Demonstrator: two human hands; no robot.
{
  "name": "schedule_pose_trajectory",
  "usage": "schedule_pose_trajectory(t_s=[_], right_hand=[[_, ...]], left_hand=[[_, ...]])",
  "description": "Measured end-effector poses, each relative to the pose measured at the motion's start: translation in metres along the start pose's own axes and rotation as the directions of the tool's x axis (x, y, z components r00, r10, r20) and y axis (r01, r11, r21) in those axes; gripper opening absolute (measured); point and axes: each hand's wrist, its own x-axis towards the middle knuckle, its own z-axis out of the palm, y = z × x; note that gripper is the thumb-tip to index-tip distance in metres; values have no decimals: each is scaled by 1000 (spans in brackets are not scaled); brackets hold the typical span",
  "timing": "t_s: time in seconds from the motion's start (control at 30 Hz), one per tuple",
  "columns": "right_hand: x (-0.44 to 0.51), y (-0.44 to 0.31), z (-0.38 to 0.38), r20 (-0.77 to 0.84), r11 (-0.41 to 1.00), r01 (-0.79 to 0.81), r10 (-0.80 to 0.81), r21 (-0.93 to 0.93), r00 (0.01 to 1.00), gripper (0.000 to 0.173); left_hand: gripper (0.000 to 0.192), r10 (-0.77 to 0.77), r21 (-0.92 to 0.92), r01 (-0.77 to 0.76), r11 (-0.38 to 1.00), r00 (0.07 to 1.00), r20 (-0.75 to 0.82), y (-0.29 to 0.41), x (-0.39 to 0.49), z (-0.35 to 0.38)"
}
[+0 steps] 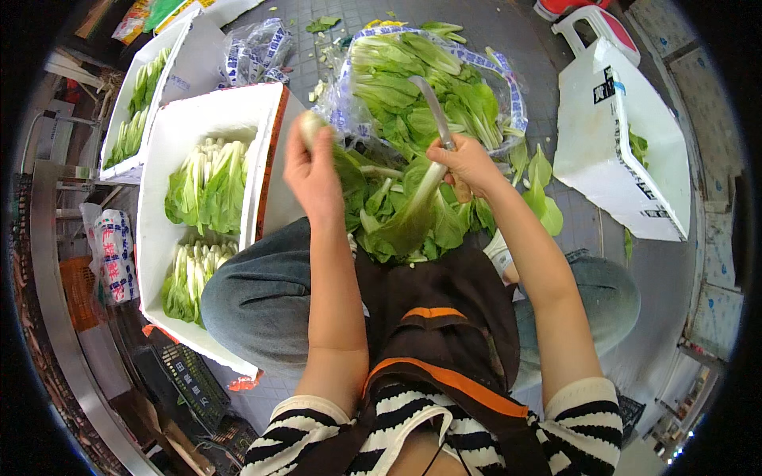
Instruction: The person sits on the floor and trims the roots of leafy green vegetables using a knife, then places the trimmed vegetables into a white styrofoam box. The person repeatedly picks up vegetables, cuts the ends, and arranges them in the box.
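Note:
My left hand (pixel 314 169) grips a leafy green by its pale stalk end (pixel 312 128), with the leaves hanging to the right. In my right hand (pixel 467 166) is a curved knife (pixel 433 107), its blade pointing up and left; a long pale leaf stalk (pixel 425 187) lies against the thumb side of that hand, and whether it is gripped too I cannot tell. Below both hands, loose green leaves (pixel 446 223) are heaped in front of my apron. Just beyond them an open plastic bag (pixel 517 95) with blue print holds many leafy greens (pixel 417 77).
At left, a white foam box (pixel 156 149) holds rows of greens (pixel 205 184), stalks up; another foam box (pixel 178 77) stands behind. A crumpled plastic bag (pixel 256 50) lies beyond. At right is a foam box (pixel 595 119) on its side, near a plastic stool (pixel 598 30). Leaves (pixel 540 199) litter the floor.

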Motion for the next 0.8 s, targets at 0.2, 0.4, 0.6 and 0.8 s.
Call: schedule_pose_trajectory(t_s=[0.2,0.4,0.6,0.8], right_hand=[[0,4,19,-32,1000,10,-10,20,999,37],[42,39,-28,-429,998,-32,53,57,902,34],[92,133,-23,-637,957,-291,227,4,737,25],[98,138,16,-332,995,-19,50,96,942,35]], left_hand=[[46,-472,52,568,821,625,621,-56,-47,31],[42,-668,-229,743,629,668,329,-112,-46,3],[30,-775,-465,775,428,580,253,-152,-38,-18],[23,-714,-568,644,512,687,135,-153,-10,-25]])
